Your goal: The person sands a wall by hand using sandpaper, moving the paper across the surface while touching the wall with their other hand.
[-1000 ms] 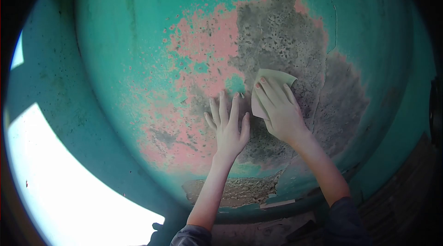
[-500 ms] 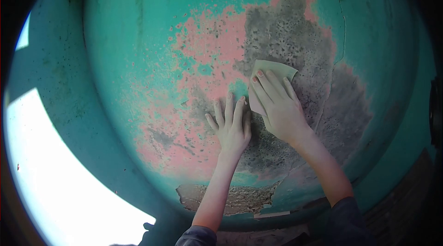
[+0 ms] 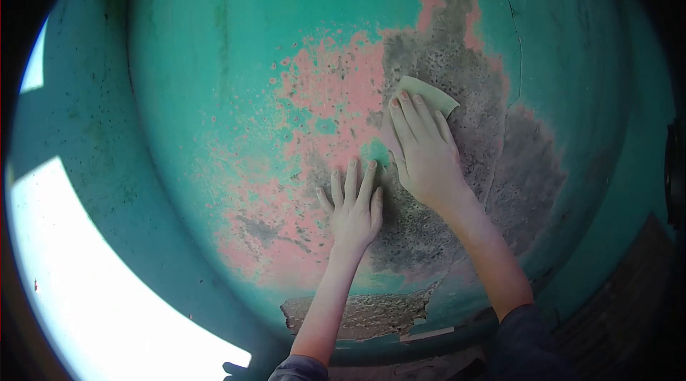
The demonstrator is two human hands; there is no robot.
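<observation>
Partly hidden beneath the right hand, a pale sheet lies flat against a curved teal wall in the head camera's view — only its upper corner and a strip of left edge show. The fingers, straight and close together, hold it pressed there; whether the thumb pinches its edge cannot be told. Lower, the left hand is spread wide and holds nothing, its palm hidden. Dark sleeves are cut off by the frame. Pink and pitted gray patches mottle the paint, with a crack at upper right and rough, broken material below — white glare fills the lower left.
</observation>
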